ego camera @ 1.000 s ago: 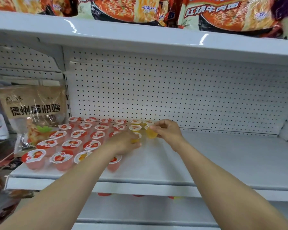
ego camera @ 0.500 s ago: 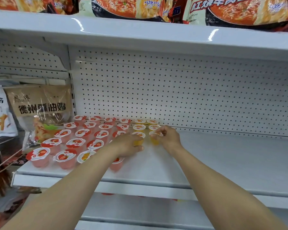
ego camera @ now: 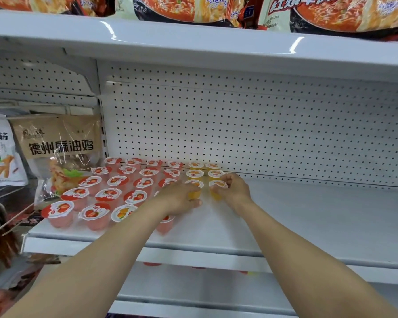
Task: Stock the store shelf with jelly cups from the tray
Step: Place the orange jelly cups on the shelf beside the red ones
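Note:
Several red strawberry jelly cups (ego camera: pixel 108 195) stand in rows on the left part of the white shelf (ego camera: pixel 308 221). Two short columns of orange jelly cups (ego camera: pixel 194 173) stand to their right. My left hand (ego camera: pixel 179 199) holds an orange jelly cup (ego camera: pixel 194 194) at the front of the left orange column, fingers curled round it. My right hand (ego camera: pixel 233 190) pinches another orange jelly cup (ego camera: pixel 217 191) at the front of the right column. Both cups stand on the shelf. No tray is in view.
A perforated white back panel (ego camera: pixel 251 134) closes the shelf behind. Snack bags (ego camera: pixel 60 154) hang to the left of the cups. Noodle packs (ego camera: pixel 182 8) fill the shelf above. The shelf surface right of my right hand is bare white. A lower shelf (ego camera: pixel 193 288) shows below.
Both hands have come down and slightly forward with their orange cups, from the rear of the rows to the front of the two orange columns, setting them on the shelf.

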